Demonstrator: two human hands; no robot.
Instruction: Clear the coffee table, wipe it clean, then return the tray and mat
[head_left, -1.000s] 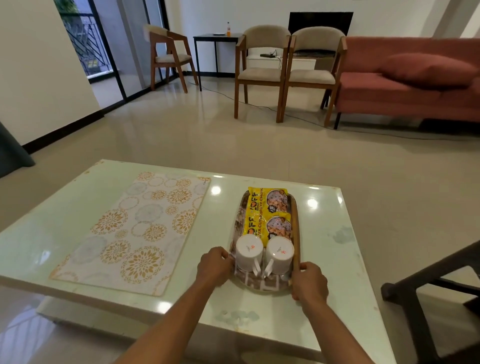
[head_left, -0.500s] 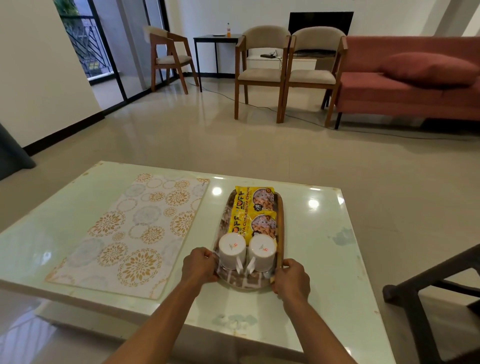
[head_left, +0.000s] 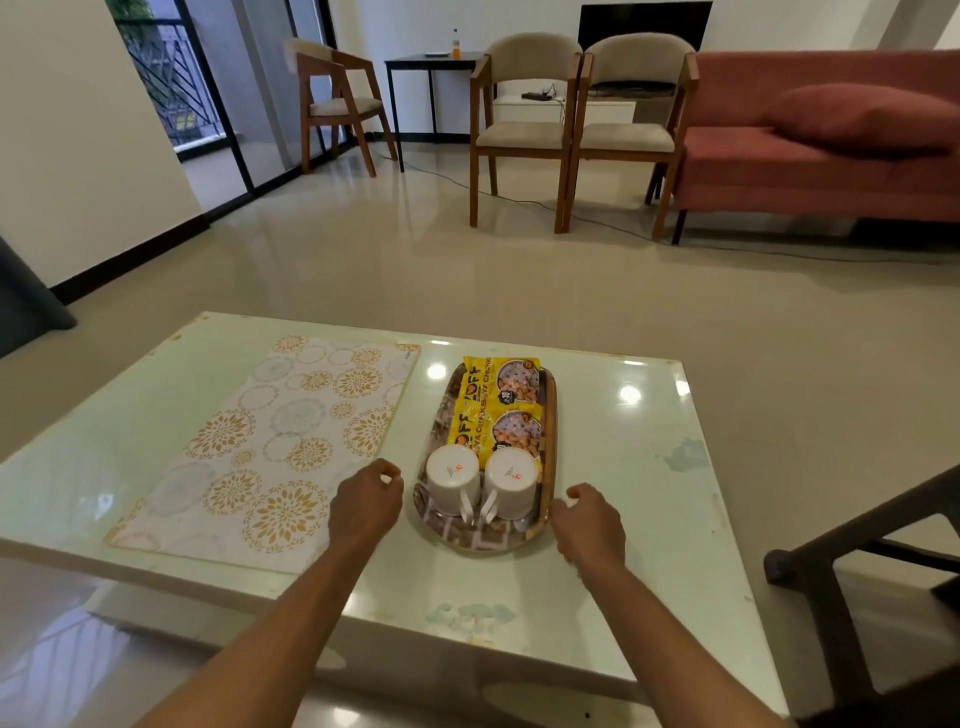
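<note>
Both hands have let go of the tray since the earlier frame: the left hand and right hand now sit loosely curled and empty just beside its near corners, and the tray rests on the coffee table right of the mat. Judged from this placement, the return step looks nearly complete; withdraw the hands straight back, clear of the two upturned cups and snack packets. A dark chair crowds the right side.

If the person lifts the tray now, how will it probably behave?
The tray looks rigid, so likely no sagging. The two upside-down mugs crowd the near end, so it is probably heavier there. On tilting, the mugs may slide.
</note>
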